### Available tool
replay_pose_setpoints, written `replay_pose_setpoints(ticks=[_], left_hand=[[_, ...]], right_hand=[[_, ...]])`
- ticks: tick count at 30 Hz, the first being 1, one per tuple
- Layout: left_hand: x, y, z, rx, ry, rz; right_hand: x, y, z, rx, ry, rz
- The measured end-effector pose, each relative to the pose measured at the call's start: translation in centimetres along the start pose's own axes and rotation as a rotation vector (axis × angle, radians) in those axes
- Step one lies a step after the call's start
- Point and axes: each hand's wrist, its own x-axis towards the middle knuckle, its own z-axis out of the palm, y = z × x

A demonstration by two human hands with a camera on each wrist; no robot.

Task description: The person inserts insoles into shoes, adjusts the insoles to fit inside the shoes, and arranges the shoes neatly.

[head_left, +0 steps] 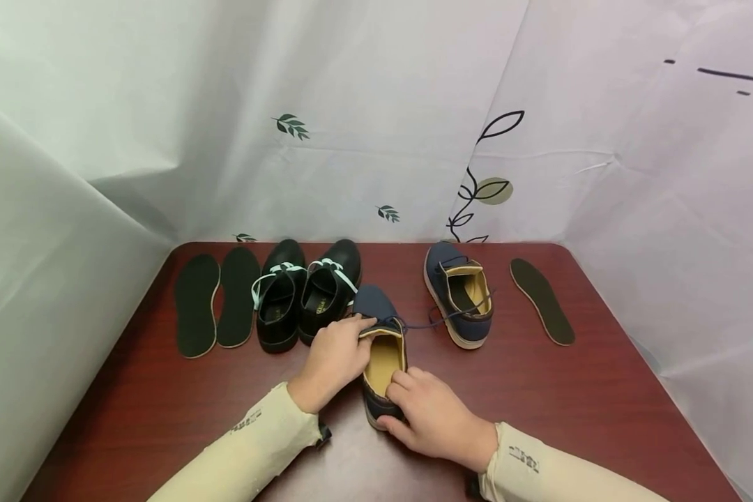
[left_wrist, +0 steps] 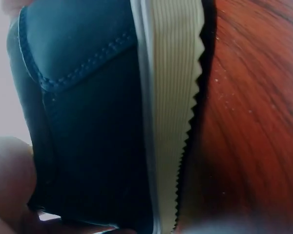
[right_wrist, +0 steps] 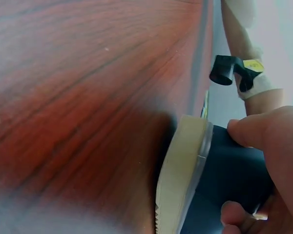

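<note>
Two hands work on one navy lace-up shoe, (head_left: 384, 359) which sits upright at the near centre of the worktop, (head_left: 627, 404) its toe toward 12 o'clock and its footbed tan. From its 9 o'clock side, the left hand (head_left: 335, 359) grips the collar beside the tongue. At 4 to 5 o'clock, the right hand (head_left: 431, 413) pinches the heel, thumb outside and fingers curled over the rim into the opening. Around the held shoe, two black lace-up shoes (head_left: 281, 321) with pale laces stand at 10 and 11 o'clock, and two dark insoles (head_left: 196, 307) lie beyond them toward 10. The second navy shoe, (head_left: 477, 325) its footbed dark, stands at 2 o'clock; a navy lace (head_left: 424, 326) stretches between the pair. Farther out, between 2 and 3, lies a single dark insole. (head_left: 542, 300)
</note>
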Motion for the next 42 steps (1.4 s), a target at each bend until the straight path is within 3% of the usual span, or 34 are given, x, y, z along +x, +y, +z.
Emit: replay_pose_setpoints(ticks=[4, 9, 18, 28, 42], left_hand=[[0.3, -0.2, -0.1, -0.05, 0.002, -0.054], [1.0, -0.2, -0.6, -0.059, -0.056, -0.15], [1.4, -0.4, -0.8, -0.011, -0.094, -0.205], [1.3, -1.1, 0.0, -0.154, -0.17, -0.175], [2.4, -0.3, 0.7, -0.1, -0.167, -0.14]], right_hand=[[0.0, 0.0, -0.3, 0.028, -0.011, 0.011], [0.1, 0.0, -0.4, 0.06, -0.043, 0.021], [0.1, 0.1, -0.4, 0.053, -0.054, 0.03], [0.1, 0.0, -0.2, 0.026, -0.038, 0.02], [-0.2, 0.3, -0.5, -0.001, -0.012, 0.017]])
